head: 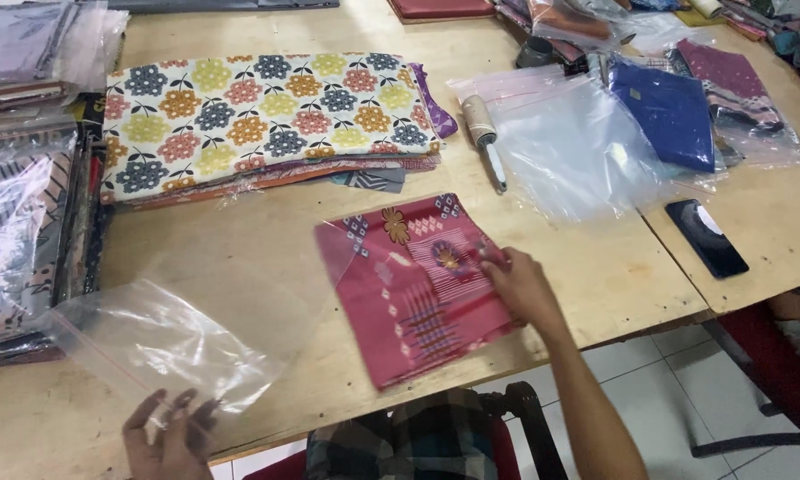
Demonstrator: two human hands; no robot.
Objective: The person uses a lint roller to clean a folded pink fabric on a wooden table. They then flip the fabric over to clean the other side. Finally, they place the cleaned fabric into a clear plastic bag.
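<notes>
At lower left, left hand (170, 437) pinches the clear plastic bag (164, 342) at its near edge, bag fanning away from the fingers; rightward, folded red patterned cloth (418, 284) lies flat, long axis diagonal, right hand (522, 286) fingers spread on its right edge.

We see a bright, evenly lit scene with soft, faint shadows. Glare whitens the clear plastic bags (586, 147), and our moving left hand (170, 437) blurs slightly.

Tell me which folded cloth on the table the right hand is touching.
The right hand rests on the red patterned cloth lying alone at the table's near edge, not the flower-print stack or the bagged blue cloth.
</notes>
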